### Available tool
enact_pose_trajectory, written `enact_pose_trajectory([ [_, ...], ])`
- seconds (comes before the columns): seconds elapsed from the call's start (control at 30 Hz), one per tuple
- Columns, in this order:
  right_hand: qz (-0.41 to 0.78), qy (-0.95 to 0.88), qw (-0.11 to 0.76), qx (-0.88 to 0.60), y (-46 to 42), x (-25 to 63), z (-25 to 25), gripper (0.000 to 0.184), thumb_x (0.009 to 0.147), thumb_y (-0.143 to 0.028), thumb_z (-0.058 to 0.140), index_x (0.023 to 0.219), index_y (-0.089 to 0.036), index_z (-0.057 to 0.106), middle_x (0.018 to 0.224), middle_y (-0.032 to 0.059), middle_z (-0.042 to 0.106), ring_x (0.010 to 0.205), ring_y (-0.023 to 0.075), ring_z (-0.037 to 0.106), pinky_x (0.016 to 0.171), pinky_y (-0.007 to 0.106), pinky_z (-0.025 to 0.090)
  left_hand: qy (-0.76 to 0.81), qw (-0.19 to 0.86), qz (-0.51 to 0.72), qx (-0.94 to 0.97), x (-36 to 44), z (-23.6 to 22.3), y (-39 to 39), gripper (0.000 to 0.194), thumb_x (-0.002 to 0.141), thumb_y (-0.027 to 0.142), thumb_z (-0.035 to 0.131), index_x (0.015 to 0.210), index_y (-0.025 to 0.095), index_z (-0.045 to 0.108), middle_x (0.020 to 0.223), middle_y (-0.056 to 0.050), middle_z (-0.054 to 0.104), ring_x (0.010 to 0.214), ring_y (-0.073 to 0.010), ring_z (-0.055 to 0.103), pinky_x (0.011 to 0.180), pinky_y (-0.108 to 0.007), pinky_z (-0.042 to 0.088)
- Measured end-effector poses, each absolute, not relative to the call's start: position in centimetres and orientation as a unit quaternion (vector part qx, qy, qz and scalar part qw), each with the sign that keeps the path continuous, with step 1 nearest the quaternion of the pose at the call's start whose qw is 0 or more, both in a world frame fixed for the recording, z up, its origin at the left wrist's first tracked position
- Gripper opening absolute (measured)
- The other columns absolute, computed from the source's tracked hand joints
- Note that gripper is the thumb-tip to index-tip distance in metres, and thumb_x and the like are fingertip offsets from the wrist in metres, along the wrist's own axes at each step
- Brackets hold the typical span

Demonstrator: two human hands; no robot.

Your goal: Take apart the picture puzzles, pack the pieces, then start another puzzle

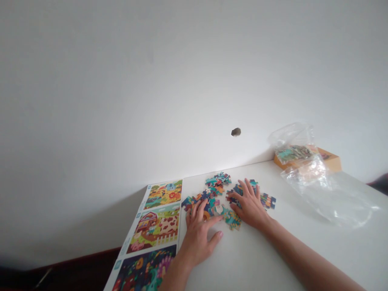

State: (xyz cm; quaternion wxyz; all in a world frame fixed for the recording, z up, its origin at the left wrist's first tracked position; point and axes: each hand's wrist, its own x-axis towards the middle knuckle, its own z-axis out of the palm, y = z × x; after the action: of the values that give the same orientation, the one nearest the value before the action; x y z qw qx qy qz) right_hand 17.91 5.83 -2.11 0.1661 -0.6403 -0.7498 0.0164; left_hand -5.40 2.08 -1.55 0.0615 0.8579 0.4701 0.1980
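Observation:
Several colourful jigsaw pieces [216, 184] lie loose in a heap on the white table [257, 258] near its far edge. My left hand [198, 234] lies flat on the table, fingers spread, its fingertips touching the nearest pieces. My right hand [248, 204] rests palm down on the heap with its fingers stretched out over several pieces. Neither hand grips a piece.
A printed sheet [156, 230] with three picture panels lies along the table's left edge. At the back right, clear plastic bags [306, 169] with more pieces lie beside and over a wooden box [332, 161]. A white wall stands close behind, with a small dark mark [235, 131].

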Motion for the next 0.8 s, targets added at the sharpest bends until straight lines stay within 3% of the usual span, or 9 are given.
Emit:
enact_pose_trajectory([
  [0.13, -0.001, -0.716, 0.178, -0.675, 6.0, 18.0, -2.5, 0.048, 0.081, -0.059, 0.059, 0.119, -0.030, 0.064, 0.152, 0.0143, 0.029, 0.143, 0.0439, 0.010, 0.108, 0.068, 0.008, 0.485, 0.053, 0.246, 0.838, -5.3, -1.5, 2.4, 0.034, 0.083, 0.024, 0.062, 0.114, 0.037, 0.068, 0.146, -0.005, 0.038, 0.134, -0.0362, 0.035, 0.106, -0.060, 0.032],
  [0.2, -0.009, -0.706, 0.184, -0.684, 6.1, 18.1, -2.6, 0.054, 0.079, -0.063, 0.060, 0.120, -0.028, 0.064, 0.150, 0.0166, 0.030, 0.143, 0.0464, 0.009, 0.107, 0.070, 0.009, 0.502, 0.047, 0.297, 0.811, -5.4, -1.6, 2.7, 0.024, 0.085, 0.023, 0.057, 0.103, 0.030, 0.071, 0.130, -0.008, 0.050, 0.123, -0.0305, 0.046, 0.103, -0.051, 0.039],
  [0.3, -0.016, -0.705, 0.194, -0.682, 6.2, 18.2, -2.7, 0.052, 0.079, -0.062, 0.061, 0.115, -0.026, 0.067, 0.149, 0.0172, 0.031, 0.143, 0.0466, 0.008, 0.106, 0.071, 0.012, 0.534, 0.034, 0.358, 0.765, -5.7, -1.8, 3.2, 0.017, 0.088, 0.024, 0.053, 0.087, 0.023, 0.070, 0.096, -0.007, 0.059, 0.095, -0.0227, 0.058, 0.087, -0.039, 0.048],
  [0.4, -0.002, -0.713, 0.197, -0.673, 6.3, 18.3, -2.7, 0.047, 0.079, -0.059, 0.062, 0.113, -0.027, 0.067, 0.149, 0.0152, 0.031, 0.143, 0.0455, 0.007, 0.106, 0.070, 0.014, 0.553, 0.028, 0.362, 0.749, -5.9, -2.1, 3.4, 0.019, 0.088, 0.026, 0.053, 0.078, 0.021, 0.067, 0.080, -0.004, 0.057, 0.079, -0.0199, 0.058, 0.075, -0.034, 0.048],
  [0.67, 0.035, -0.746, 0.221, -0.628, 6.3, 18.4, -2.8, 0.046, 0.075, -0.051, 0.069, 0.110, -0.022, 0.060, 0.149, 0.0153, 0.033, 0.143, 0.0407, 0.014, 0.110, 0.066, 0.011, 0.535, 0.071, 0.331, 0.774, -5.9, -2.1, 3.2, 0.017, 0.086, 0.021, 0.052, 0.086, 0.022, 0.069, 0.089, -0.006, 0.059, 0.089, -0.0220, 0.059, 0.081, -0.037, 0.049],
  [0.73, 0.044, -0.752, 0.252, -0.607, 6.2, 18.3, -2.4, 0.035, 0.079, -0.041, 0.068, 0.106, -0.023, 0.057, 0.141, 0.0129, 0.044, 0.140, 0.0363, 0.025, 0.110, 0.065, 0.012, 0.527, 0.078, 0.331, 0.779, -6.0, -2.1, 3.3, 0.017, 0.085, 0.022, 0.053, 0.087, 0.022, 0.070, 0.093, -0.006, 0.060, 0.092, -0.0225, 0.060, 0.083, -0.037, 0.049],
  [0.8, 0.061, -0.761, 0.287, -0.579, 6.0, 18.2, -1.7, 0.015, 0.087, -0.030, 0.058, 0.100, -0.024, 0.055, 0.122, 0.0084, 0.059, 0.125, 0.0286, 0.046, 0.111, 0.063, 0.010, 0.520, 0.087, 0.335, 0.781, -6.1, -2.1, 3.4, 0.017, 0.086, 0.024, 0.054, 0.091, 0.022, 0.070, 0.096, -0.007, 0.062, 0.094, -0.0230, 0.061, 0.084, -0.037, 0.049],
])
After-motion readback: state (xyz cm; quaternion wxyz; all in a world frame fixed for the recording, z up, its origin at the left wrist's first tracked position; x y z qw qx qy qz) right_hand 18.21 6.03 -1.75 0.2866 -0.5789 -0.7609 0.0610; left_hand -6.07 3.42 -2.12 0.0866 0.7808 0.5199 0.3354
